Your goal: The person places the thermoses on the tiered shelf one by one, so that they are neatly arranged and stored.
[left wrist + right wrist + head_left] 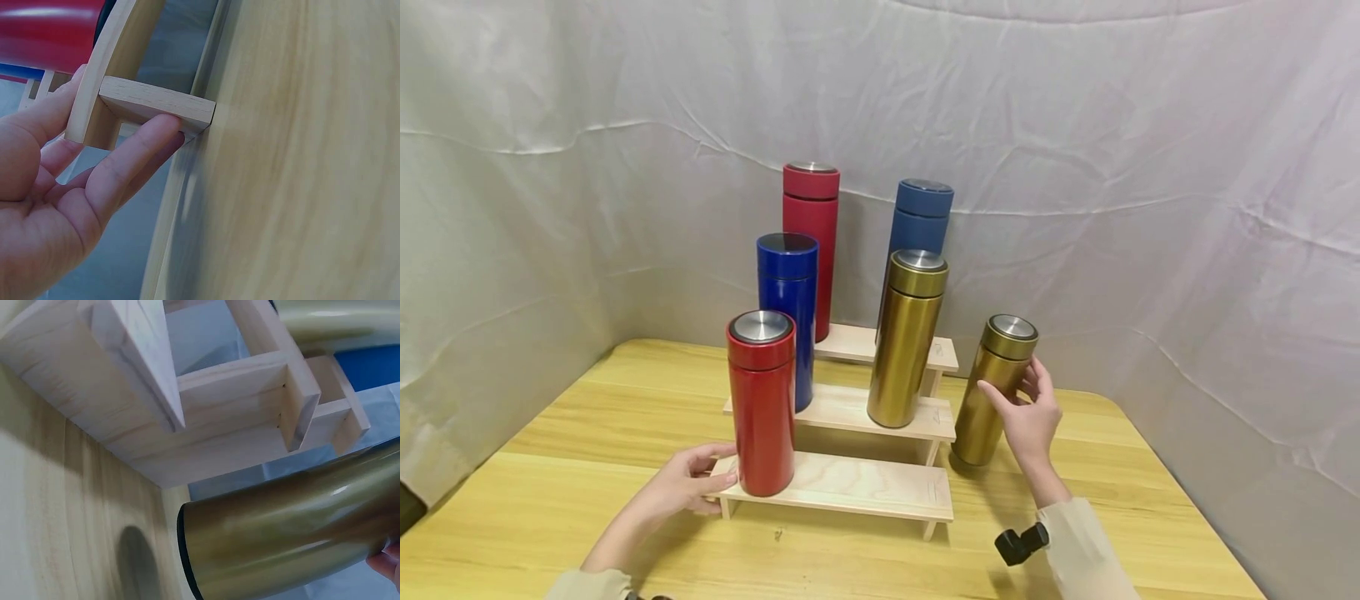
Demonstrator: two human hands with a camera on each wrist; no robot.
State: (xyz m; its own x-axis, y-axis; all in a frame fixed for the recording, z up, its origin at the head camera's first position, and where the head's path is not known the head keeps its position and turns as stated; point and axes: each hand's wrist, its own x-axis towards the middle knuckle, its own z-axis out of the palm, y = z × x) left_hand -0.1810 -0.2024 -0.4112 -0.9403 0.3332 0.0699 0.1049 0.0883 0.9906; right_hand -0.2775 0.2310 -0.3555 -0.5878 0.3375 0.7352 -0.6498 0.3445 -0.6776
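Note:
My right hand (1032, 419) grips a gold thermos flask (983, 398) with a silver-topped lid, to the right of a three-step wooden display stand (880, 483). The flask leans, and in the right wrist view its dark base stands apart from its shadow on the table. At the stand's lower left end, my left hand (679, 483) holds the bottom step, its fingers by the short leg (156, 103). Beside that hand a red flask (763, 417) stands upright on the bottom step. The middle step carries a blue flask (788, 267) and another gold flask (907, 350).
On the top step stand a taller red flask (811, 225) at left and a dull blue flask (922, 218) at right, partly hidden by the gold one. A pale curtain (1075, 150) hangs behind the yellow wooden table (850, 567).

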